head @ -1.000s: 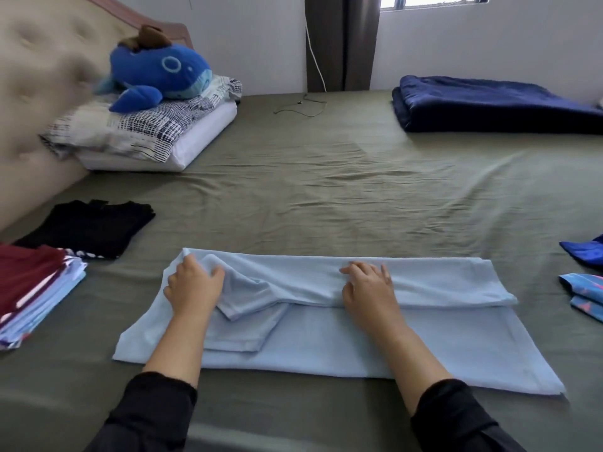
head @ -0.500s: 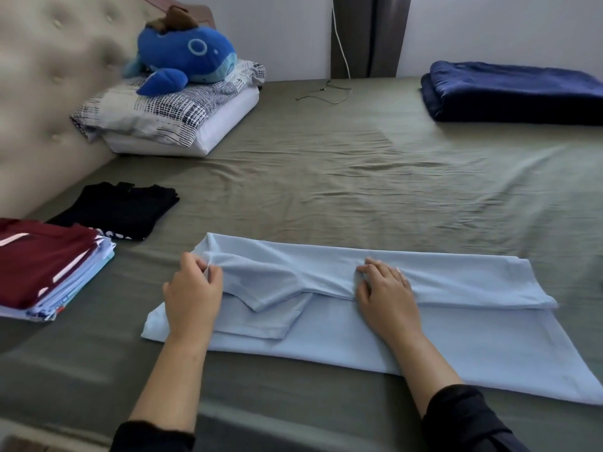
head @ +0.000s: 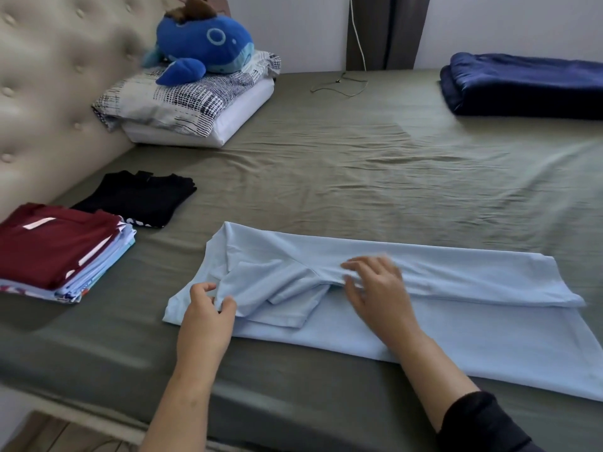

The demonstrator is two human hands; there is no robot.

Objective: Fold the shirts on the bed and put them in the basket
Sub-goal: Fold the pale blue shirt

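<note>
While a light blue shirt (head: 375, 298) lies spread lengthwise across the near edge of an olive-green bed (head: 342, 164), a person bends over it with both forearms in the head camera's view. Its far long edge is folded over toward the person, and a sleeve lies doubled on top near the left end. The left hand (head: 205, 318) pinches a ridge of the cloth near the shirt's left end between thumb and curled fingers. The right hand (head: 380, 288), slightly blurred, rests on the folded edge near the middle with fingers spread and relaxed. Left of the shirt sits a stack of folded shirts (head: 62, 252) with a maroon one on top, and a folded black shirt (head: 137, 197) lies just beyond it. Farther back, a blue whale plush (head: 202, 44) sits on pillows (head: 195, 102), and a navy blanket (head: 525, 84) lies folded at the far right.
</note>
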